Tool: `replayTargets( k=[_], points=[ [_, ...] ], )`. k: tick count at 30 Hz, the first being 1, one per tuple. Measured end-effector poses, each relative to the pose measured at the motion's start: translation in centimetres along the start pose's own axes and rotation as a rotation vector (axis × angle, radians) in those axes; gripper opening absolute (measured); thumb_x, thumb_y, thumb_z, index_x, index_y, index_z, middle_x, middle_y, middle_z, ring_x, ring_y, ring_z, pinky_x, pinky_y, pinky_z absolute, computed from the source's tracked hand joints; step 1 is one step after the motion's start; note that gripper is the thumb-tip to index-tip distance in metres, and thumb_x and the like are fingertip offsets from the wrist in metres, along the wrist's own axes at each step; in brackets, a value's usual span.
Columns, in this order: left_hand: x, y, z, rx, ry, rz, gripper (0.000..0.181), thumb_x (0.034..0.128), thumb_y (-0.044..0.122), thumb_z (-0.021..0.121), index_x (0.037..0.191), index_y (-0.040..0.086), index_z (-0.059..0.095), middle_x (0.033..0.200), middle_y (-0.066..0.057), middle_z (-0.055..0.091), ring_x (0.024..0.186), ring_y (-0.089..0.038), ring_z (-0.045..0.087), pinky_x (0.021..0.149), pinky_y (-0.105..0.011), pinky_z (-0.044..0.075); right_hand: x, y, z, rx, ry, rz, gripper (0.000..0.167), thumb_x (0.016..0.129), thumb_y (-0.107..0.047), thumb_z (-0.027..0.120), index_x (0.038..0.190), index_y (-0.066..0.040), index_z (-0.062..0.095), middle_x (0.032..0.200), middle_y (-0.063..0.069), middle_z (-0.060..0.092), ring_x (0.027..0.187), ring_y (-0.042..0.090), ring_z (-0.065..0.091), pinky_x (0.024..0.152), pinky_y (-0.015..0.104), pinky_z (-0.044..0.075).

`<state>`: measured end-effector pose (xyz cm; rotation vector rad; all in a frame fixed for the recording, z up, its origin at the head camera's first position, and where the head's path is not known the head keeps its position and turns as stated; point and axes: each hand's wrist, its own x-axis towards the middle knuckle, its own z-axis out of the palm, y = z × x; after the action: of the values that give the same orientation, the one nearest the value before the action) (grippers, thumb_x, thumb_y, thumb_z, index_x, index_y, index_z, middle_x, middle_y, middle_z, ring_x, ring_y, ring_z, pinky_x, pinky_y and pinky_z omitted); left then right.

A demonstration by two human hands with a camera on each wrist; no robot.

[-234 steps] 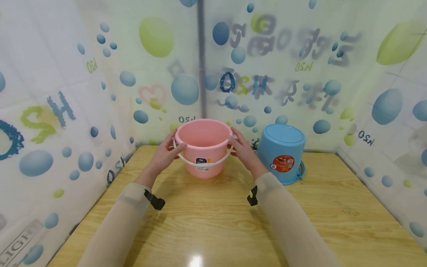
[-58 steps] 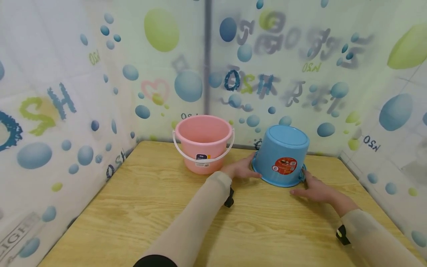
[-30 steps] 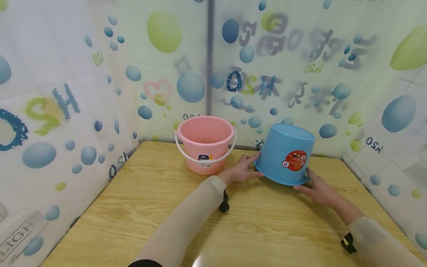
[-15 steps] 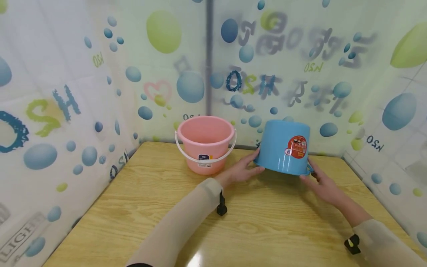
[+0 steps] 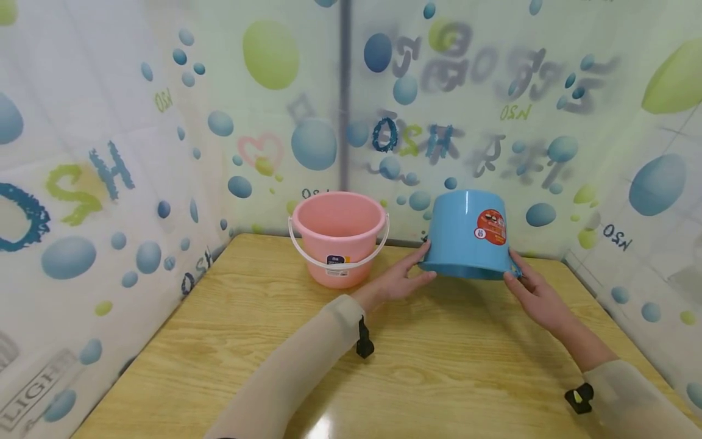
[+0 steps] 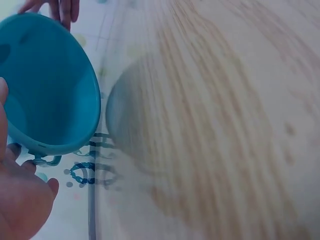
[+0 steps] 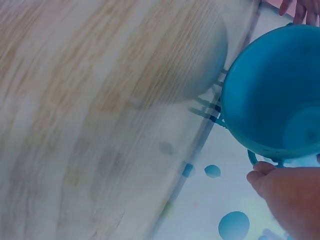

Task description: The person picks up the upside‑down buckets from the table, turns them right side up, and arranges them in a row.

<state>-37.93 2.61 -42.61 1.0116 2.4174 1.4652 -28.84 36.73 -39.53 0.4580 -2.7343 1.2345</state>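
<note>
Both hands hold a blue bucket [image 5: 460, 235] upside down by its rim, above the table at the right. It is tilted so that its mouth faces partly toward me; a red round sticker [image 5: 492, 227] shows on its side. The left hand [image 5: 397, 280] grips the rim's left side, thumb in front. On the other side, the right hand [image 5: 540, 299] grips the rim by the handle joint. The wrist views look into the bucket's hollow [image 6: 55, 90], with the right hand [image 7: 290, 195] close to the handle [image 7: 252, 157]. Some fingertips are hidden behind the bucket.
A pink bucket [image 5: 340, 241] stands upright left of the blue one, its white handle [image 5: 337, 265] hanging in front. The wooden table [image 5: 428, 366] meets a patterned curtain [image 5: 312, 91] at the back and sides.
Earlier both hands were on the pink bucket, then moved to the upturned blue one. Since then the blue bucket has risen off the table and tipped, its mouth turning toward me.
</note>
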Motion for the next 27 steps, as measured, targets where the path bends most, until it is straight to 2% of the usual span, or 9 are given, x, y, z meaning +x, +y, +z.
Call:
replayTargets(
  k=[7,13,15,17,20,21,22,24,27],
  points=[
    [-0.5,0.8,-0.5,-0.022,0.000,0.011,0.085,0.1118,0.045,0.063,0.177,0.045,0.009,0.186,0.002,0.012,0.172,-0.033,0.018,0.134,-0.065,0.027,0.0,-0.4,-0.1,0.027,0.038,-0.062,0.070,0.121,-0.024,0.042,0.178,-0.015,0.003,0.178,0.038,0.007,0.151,0.063,0.035,0.093,-0.002,0.035],
    [-0.8,1.8,-0.8,-0.006,0.025,0.026,0.088,0.1103,0.045,0.067,0.176,0.049,0.008,0.186,0.003,0.013,0.171,-0.033,0.021,0.134,-0.065,0.029,0.0,-1.2,-0.6,0.036,0.067,-0.086,0.071,0.121,-0.024,0.043,0.179,-0.024,0.003,0.179,0.036,0.010,0.149,0.071,0.033,0.096,-0.001,0.035],
    [-0.9,2.1,-0.9,-0.008,0.033,0.030,0.089,0.1094,0.044,0.069,0.176,0.049,0.009,0.186,0.003,0.014,0.171,-0.033,0.022,0.133,-0.065,0.030,0.0,-1.5,-0.9,0.012,0.071,-0.062,0.072,0.120,-0.026,0.044,0.178,-0.028,0.002,0.179,0.035,0.013,0.147,0.071,0.038,0.102,0.009,0.043],
    [-1.0,2.3,-1.1,-0.015,0.040,0.033,0.090,0.1088,0.043,0.070,0.175,0.049,0.009,0.186,0.003,0.013,0.171,-0.034,0.022,0.133,-0.066,0.030,-0.1,-1.7,-1.0,-0.003,0.068,-0.046,0.073,0.120,-0.027,0.045,0.178,-0.031,0.001,0.179,0.033,0.014,0.147,0.071,0.040,0.113,0.031,0.051],
    [-1.2,2.4,-1.3,-0.021,0.052,0.032,0.092,0.1082,0.042,0.071,0.176,0.049,0.009,0.187,0.005,0.011,0.171,-0.034,0.020,0.132,-0.067,0.029,-0.1,-2.0,-1.0,-0.010,0.061,-0.028,0.075,0.120,-0.029,0.046,0.178,-0.032,-0.001,0.181,0.031,0.011,0.148,0.072,0.038,0.114,0.052,0.053],
    [-1.2,2.5,-1.4,-0.019,0.056,0.030,0.091,0.1082,0.043,0.071,0.175,0.050,0.009,0.186,0.006,0.011,0.171,-0.034,0.020,0.132,-0.067,0.030,-0.1,-2.1,-1.0,0.000,0.059,-0.028,0.076,0.120,-0.028,0.047,0.178,-0.030,-0.002,0.181,0.031,0.011,0.149,0.073,0.036,0.113,0.041,0.054],
    [-1.3,2.5,-1.5,-0.016,0.059,0.029,0.092,0.1082,0.044,0.071,0.175,0.050,0.009,0.186,0.007,0.011,0.171,-0.034,0.020,0.132,-0.068,0.031,-0.1,-2.2,-0.9,0.012,0.059,-0.027,0.077,0.120,-0.028,0.047,0.178,-0.030,-0.003,0.180,0.032,0.011,0.149,0.073,0.035,0.113,0.039,0.054],
    [-1.2,2.6,-1.7,-0.018,0.064,0.035,0.092,0.1080,0.045,0.071,0.175,0.051,0.008,0.186,0.008,0.012,0.171,-0.033,0.021,0.131,-0.068,0.031,-0.2,-2.4,-0.9,0.031,0.061,-0.018,0.078,0.120,-0.029,0.047,0.178,-0.031,-0.005,0.179,0.034,0.011,0.151,0.073,0.032,0.103,0.015,0.049],
    [-1.1,2.9,-2.0,-0.019,0.067,0.060,0.094,0.1079,0.045,0.071,0.175,0.050,0.005,0.185,0.011,0.013,0.171,-0.032,0.022,0.130,-0.068,0.033,-0.2,-2.8,-1.0,0.055,0.070,-0.016,0.079,0.120,-0.030,0.047,0.177,-0.035,-0.007,0.178,0.037,0.012,0.154,0.071,0.028,0.101,0.007,0.043]
  ],
)
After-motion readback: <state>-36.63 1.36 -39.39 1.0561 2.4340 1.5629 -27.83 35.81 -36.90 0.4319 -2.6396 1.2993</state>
